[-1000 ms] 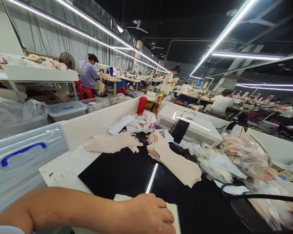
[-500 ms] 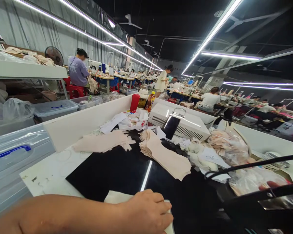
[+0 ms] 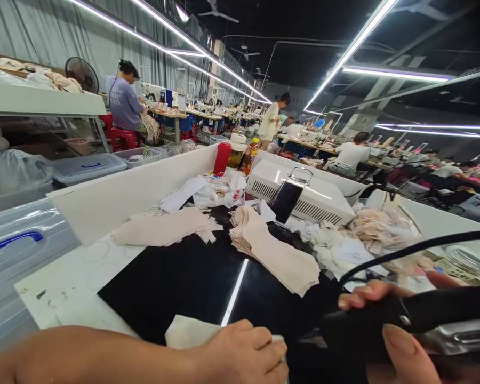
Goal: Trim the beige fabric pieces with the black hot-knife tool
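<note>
Head view: workshop worktop seen from just above the person's forearms. The left hand [image 3: 244,354] lies palm down at the near edge, fingers loosely bent and together, pressing on a pale cream fabric piece [image 3: 186,333] rather than gripping it. The right hand [image 3: 404,357], near right, is closed around a black-handled tool [image 3: 424,314]; fingertips wrap over the top and the thumb sits below. A thin black cable [image 3: 416,248] arcs away from the tool to the right. Its working end is hidden, so what kind of tool it is cannot be told.

The fabric piece rests on a glossy black mat [image 3: 176,282], mostly covered by the left hand. Only a soft, slightly rumpled corner shows to the left of the fingers. It looks thin and limp, likely to shift or crease easily.

To do this well, the left hand should probably keep the cloth flat and taut, fingers clear of the tool's path, and the cable should stay off the mat.

Further away lie a fanned stack of beige fabric cut-outs [image 3: 276,253], a white vented metal box [image 3: 312,197] and a red bottle [image 3: 222,158]. Other people sit at distant tables.
</note>
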A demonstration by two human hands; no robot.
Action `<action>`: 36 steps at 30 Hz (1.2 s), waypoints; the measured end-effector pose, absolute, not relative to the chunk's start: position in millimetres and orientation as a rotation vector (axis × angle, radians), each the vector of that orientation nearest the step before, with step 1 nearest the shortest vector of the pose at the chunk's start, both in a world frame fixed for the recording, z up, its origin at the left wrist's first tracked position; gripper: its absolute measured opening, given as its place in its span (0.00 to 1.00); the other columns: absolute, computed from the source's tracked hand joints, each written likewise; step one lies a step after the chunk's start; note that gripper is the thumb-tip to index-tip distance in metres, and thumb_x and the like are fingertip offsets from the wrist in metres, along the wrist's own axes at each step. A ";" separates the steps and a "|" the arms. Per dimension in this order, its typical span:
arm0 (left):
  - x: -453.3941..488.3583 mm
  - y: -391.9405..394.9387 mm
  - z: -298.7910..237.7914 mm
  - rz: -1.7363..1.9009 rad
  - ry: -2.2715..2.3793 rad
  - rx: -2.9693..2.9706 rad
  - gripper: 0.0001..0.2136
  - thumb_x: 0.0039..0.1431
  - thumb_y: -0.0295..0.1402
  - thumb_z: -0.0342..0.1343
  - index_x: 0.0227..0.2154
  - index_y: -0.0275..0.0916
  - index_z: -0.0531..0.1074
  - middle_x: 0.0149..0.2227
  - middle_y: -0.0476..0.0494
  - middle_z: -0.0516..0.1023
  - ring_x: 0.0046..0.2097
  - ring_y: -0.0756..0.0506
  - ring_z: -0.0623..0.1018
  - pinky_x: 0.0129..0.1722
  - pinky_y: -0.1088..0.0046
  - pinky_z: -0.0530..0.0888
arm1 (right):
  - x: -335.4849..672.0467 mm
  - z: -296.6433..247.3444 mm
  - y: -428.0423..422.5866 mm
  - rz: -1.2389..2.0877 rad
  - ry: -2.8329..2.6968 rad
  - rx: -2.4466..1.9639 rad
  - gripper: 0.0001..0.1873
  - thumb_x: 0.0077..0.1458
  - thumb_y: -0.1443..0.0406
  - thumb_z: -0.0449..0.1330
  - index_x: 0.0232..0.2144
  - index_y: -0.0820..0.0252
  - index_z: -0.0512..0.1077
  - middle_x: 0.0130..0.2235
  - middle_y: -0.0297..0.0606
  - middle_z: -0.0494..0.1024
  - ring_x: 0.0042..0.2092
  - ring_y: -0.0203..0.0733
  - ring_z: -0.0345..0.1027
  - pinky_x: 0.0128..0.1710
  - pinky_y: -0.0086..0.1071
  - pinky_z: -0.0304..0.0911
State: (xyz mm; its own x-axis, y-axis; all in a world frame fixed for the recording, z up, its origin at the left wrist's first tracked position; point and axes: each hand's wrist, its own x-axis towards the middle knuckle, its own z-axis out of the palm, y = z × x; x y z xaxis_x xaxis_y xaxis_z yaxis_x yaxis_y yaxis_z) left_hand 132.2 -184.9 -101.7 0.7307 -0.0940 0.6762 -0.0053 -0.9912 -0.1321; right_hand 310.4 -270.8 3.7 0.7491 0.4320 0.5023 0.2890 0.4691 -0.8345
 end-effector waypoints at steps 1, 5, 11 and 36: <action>132.6 -184.9 -101.8 -1.139 0.076 -2.801 0.05 0.75 0.31 0.61 0.44 0.36 0.80 0.51 0.47 0.84 0.40 0.50 0.78 0.33 0.73 0.69 | 307.7 5.6 -267.7 0.115 -0.726 -1.114 0.37 0.45 0.59 0.80 0.58 0.41 0.76 0.38 0.37 0.77 0.37 0.52 0.72 0.36 0.52 0.77; 132.4 -185.9 -99.9 -1.161 0.068 -2.799 0.04 0.75 0.29 0.61 0.43 0.36 0.80 0.49 0.47 0.84 0.39 0.50 0.77 0.31 0.74 0.68 | 301.7 10.3 -258.3 0.180 -0.724 -1.119 0.34 0.46 0.57 0.79 0.54 0.46 0.74 0.34 0.31 0.78 0.32 0.46 0.72 0.36 0.46 0.76; 130.6 -187.8 -98.8 -1.140 0.070 -2.815 0.03 0.73 0.29 0.62 0.42 0.36 0.80 0.49 0.45 0.83 0.39 0.49 0.77 0.29 0.73 0.66 | 296.5 12.1 -252.1 0.171 -0.806 -1.071 0.33 0.49 0.52 0.79 0.52 0.46 0.70 0.29 0.29 0.77 0.29 0.46 0.69 0.30 0.44 0.75; 127.9 -187.1 -95.6 -1.180 0.059 -2.770 0.03 0.72 0.26 0.60 0.40 0.36 0.77 0.46 0.45 0.83 0.38 0.49 0.77 0.30 0.73 0.67 | 289.0 6.3 -253.1 0.166 -0.823 -1.014 0.28 0.54 0.55 0.78 0.52 0.50 0.71 0.29 0.30 0.78 0.27 0.42 0.71 0.28 0.39 0.76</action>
State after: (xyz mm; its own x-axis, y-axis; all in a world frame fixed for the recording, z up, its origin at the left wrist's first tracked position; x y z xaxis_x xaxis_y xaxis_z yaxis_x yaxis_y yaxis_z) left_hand 127.9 -187.1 -95.6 0.6932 -0.0870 0.7154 0.0149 -0.9907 -0.1349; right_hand 289.0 -253.1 6.3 0.6953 0.4826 0.5326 0.2382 0.5444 -0.8043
